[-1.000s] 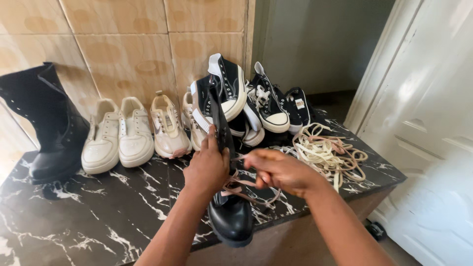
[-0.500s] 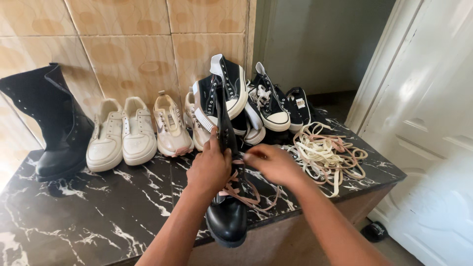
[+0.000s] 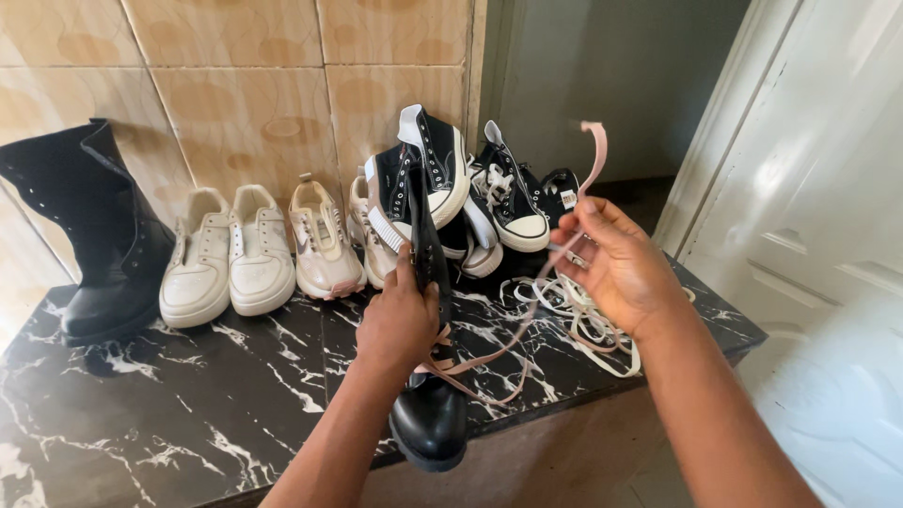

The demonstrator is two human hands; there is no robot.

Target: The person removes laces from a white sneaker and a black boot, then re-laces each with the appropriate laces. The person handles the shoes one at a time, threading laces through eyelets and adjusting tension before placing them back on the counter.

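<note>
The right hand (image 3: 616, 268), which half a second ago was down close against the black boot (image 3: 428, 376) at its eyelets, is now lifting up and away to the right, drawing the pink lace (image 3: 499, 353) out into a long slanting line, its free end (image 3: 594, 155) sticking up above the fingers; the fingers are curling closed around the lace with the thumb pressing it in. The left hand (image 3: 400, 325) is staying wrapped around the boot's upright shaft, fingers closed firmly on it, keeping the boot standing at the near edge of the black marble counter (image 3: 188, 414), toe toward the viewer. The pull suggests one pass of lace is being drawn through and tightened. Behind the right hand a loose heap of cream laces (image 3: 588, 315) is lying on the counter; far against the tiled wall, white sneakers (image 3: 226, 263), black canvas shoes (image 3: 451, 188) and a second tall black boot (image 3: 94, 226) are standing in a row
</note>
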